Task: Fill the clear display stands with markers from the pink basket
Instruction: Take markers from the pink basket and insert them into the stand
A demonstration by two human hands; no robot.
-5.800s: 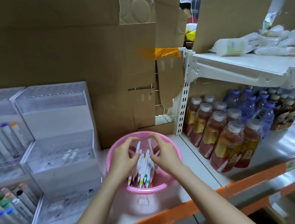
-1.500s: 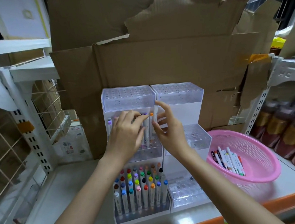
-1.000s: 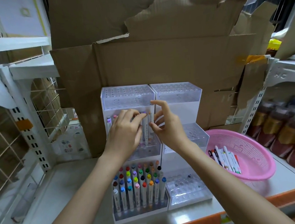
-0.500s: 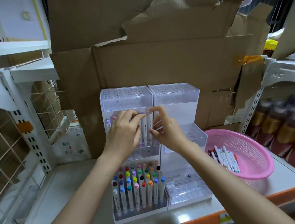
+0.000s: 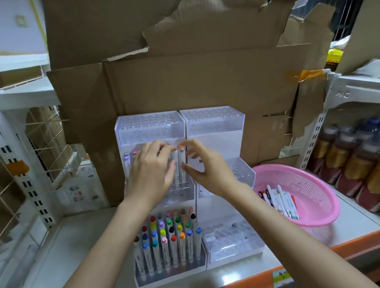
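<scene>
Pink basket (image 5: 312, 192) holds markers (image 5: 279, 200) beside clear stands (image 5: 214, 123).

White shelf (image 5: 79, 257), orange edge: 2 clear stands (image 5: 164, 277) (image 5: 235, 252) side-by-side, pink basket (image 5: 323, 203) right.

Two bare forearms, no sleeves, left hand (image 5: 151, 172), right hand (image 5: 206, 168)

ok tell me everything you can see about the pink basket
The pink basket is a round, shallow bowl of what looks like perforated plastic, with a smooth solid rim. It sits on the white shelf, slightly tilted, just right of the clear display stands, near or against the right one. A loose bunch of mostly white markers lies inside on its left side. Neither hand touches it.
</scene>
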